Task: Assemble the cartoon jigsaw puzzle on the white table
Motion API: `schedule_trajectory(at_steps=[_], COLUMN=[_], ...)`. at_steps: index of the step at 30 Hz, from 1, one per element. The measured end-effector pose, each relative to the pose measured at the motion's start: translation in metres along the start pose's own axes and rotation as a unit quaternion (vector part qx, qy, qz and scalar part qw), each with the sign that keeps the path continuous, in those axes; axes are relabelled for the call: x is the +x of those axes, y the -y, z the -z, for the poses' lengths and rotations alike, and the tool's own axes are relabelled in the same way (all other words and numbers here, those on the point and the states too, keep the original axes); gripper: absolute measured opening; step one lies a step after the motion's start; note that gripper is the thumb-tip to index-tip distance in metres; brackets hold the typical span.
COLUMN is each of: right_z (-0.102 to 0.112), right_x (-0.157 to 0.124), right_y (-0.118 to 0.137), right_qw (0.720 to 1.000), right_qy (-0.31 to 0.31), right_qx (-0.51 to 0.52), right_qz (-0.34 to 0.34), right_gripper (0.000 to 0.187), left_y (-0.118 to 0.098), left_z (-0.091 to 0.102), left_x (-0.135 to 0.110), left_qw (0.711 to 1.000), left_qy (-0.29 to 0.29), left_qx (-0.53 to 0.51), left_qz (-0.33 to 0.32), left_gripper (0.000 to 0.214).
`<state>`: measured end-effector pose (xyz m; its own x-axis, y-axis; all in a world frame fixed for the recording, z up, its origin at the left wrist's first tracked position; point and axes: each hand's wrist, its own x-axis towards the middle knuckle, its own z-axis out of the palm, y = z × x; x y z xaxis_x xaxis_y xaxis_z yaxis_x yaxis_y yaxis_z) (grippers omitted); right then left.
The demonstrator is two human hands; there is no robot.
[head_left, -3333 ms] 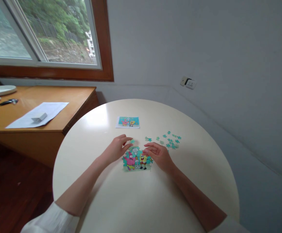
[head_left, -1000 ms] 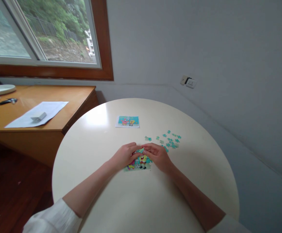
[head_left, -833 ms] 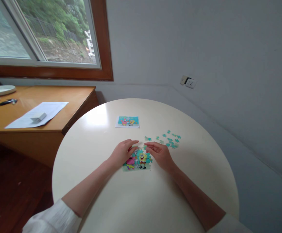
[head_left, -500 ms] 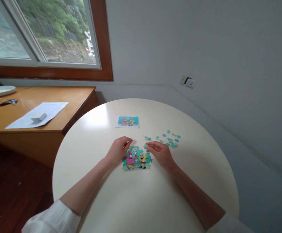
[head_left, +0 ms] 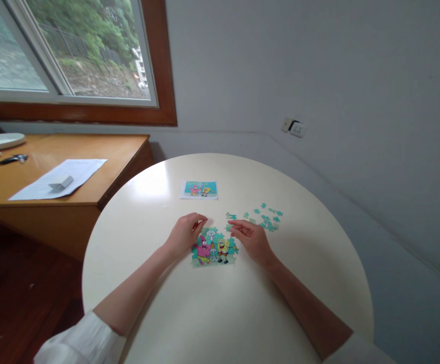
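Note:
A partly joined jigsaw puzzle (head_left: 212, 253) with cartoon figures lies flat on the round table, its upper edge uneven. My left hand (head_left: 185, 233) rests at its upper left, thumb and fingers drawn together in a pinch. Whether anything is between those fingertips is too small to make out. At the upper right of the puzzle is my right hand (head_left: 252, 240), thumb and index finger closed on a small green puzzle piece (head_left: 228, 228). Two more joined or touching pieces (head_left: 231, 216) lie just beyond its fingertips.
Several loose teal pieces (head_left: 268, 221) are scattered beyond my right hand. A printed reference picture (head_left: 200, 190) lies farther back on the white round table (head_left: 212, 313). To the left, a wooden desk (head_left: 125, 151) holds paper (head_left: 38, 187), a small white block (head_left: 61, 183) and a plate (head_left: 0, 141).
My right hand has shifted very slightly, with the piece at its fingertips. My left hand and the joined puzzle look the same.

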<state>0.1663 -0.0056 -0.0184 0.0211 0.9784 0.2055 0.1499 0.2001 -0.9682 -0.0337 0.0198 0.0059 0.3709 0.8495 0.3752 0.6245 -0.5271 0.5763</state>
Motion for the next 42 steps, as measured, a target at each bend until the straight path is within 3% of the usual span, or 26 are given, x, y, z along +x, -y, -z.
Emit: schedule_trajectory(at_steps=[6, 14, 22, 34, 42], right_z=[0.0009, 0.0006, 0.0015, 0.0006, 0.0011], right_x=[0.0007, 0.0011, 0.0014, -0.0002, 0.0002], right_y=[-0.0007, 0.0006, -0.0025, 0.0022, -0.0016], right_qw=[0.999, 1.0, 0.999, 0.999, 0.999], right_qy=[-0.014, -0.01, -0.009, -0.011, -0.01], right_qx=[-0.023, 0.003, -0.013, 0.046, 0.04], right_qz=[0.041, 0.007, 0.033, -0.024, -0.027], right_gripper=[0.024, 0.028, 0.024, 0.032, 0.029], left_y=[0.0009, 0.0025, -0.0001, 0.0012, 0.0022], left_z=[-0.0002, 0.0005, 0.0032, 0.0038, 0.003], left_x=[-0.0001, 0.0003, -0.0004, 0.0, 0.0001], left_qw=[1.0, 1.0, 1.0, 1.0, 1.0], left_qy=[0.005, 0.004, 0.007, 0.007, 0.005], left_qx=[0.002, 0.006, 0.003, 0.0, 0.002], left_qz=[0.002, -0.001, 0.004, 0.003, 0.004], left_gripper=[0.02, 0.02, 0.02, 0.021, 0.02])
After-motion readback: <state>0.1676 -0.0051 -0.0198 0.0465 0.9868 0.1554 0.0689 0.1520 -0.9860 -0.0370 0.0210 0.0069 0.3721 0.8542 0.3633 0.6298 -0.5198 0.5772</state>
